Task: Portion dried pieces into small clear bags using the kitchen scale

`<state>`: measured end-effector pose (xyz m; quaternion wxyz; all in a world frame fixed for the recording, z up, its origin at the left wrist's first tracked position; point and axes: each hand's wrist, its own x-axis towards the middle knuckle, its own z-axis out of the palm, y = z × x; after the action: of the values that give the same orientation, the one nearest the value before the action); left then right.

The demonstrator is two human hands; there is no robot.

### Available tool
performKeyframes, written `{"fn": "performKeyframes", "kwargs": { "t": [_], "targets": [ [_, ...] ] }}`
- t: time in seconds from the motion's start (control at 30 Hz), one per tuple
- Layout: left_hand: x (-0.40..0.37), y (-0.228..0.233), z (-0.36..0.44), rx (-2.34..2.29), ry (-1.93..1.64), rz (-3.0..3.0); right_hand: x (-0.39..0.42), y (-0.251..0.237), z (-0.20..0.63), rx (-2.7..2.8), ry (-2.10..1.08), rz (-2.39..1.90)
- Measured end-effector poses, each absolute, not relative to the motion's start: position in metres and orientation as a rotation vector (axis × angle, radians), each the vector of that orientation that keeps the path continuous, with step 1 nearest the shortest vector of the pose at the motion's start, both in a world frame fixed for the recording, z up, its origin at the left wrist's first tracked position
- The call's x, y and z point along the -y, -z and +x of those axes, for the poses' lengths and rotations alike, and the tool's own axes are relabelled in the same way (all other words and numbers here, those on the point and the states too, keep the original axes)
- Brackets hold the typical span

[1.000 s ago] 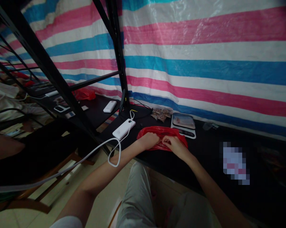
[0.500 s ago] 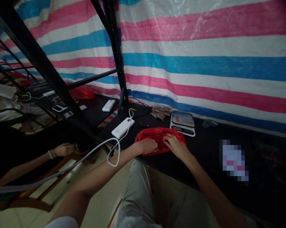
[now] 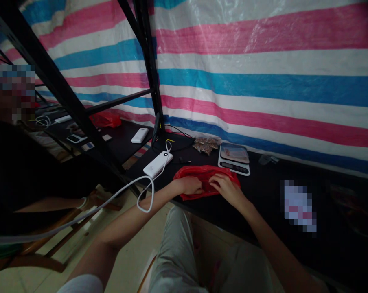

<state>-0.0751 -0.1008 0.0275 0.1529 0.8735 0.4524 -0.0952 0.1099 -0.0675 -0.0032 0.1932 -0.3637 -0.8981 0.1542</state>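
both hands on a red plastic bag [image 3: 206, 181] lying near the front edge of the black counter [image 3: 263, 195], just past the knees. left hand [image 3: 191, 185] at the bag's 8 o'clock side, fingers curled into the crumpled plastic, grip narrow and pinching the film. right hand [image 3: 228, 188] at the bag's 4 o'clock side, fingers bent over the plastic and pressing into it, grip likewise closed on the bag. hands close together, nearly touching across the bag's middle.

at 1 o'clock from the bag, just beside it, a small digital scale [image 3: 234, 158] with something pale on its plate. at 12 o'clock, a heap of brownish packets [image 3: 206, 144], too dim to name further. at 10 o'clock, a white power bank [image 3: 158, 164] with a white cable [image 3: 147, 195] looping off the counter edge. farther at 10 o'clock, a second white power bank [image 3: 140, 135] and another red bag [image 3: 106, 119] on the neighbouring counter. striped tarpaulin [image 3: 263, 81] behind everything. at far 9 o'clock, another person's forearm [image 3: 49, 205] with a wristband.
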Motion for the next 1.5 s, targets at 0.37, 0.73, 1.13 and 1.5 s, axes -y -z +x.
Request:
{"fn": "performKeyframes", "kwargs": {
  "t": [0.37, 0.73, 1.13, 1.5],
  "targets": [
    [0.101, -0.027, -0.077, -1.289, 0.222, 2.472, 0.066, 0.016, 0.106, 2.627, -0.116, -1.159],
    [0.089, -0.009, -0.104, -1.638, -0.290, 2.236, 0.072, 0.008, 0.101, 2.833, 0.060, -1.055],
    [0.088, 0.000, -0.111, -2.030, -0.139, 2.181, 0.065, 0.008, 0.089, 2.776, 0.010, -1.138],
    [0.086, -0.005, -0.111, -1.963, -0.014, 2.191, 0.059, -0.011, 0.072, 2.266, -0.644, -0.971]
  ]
}}
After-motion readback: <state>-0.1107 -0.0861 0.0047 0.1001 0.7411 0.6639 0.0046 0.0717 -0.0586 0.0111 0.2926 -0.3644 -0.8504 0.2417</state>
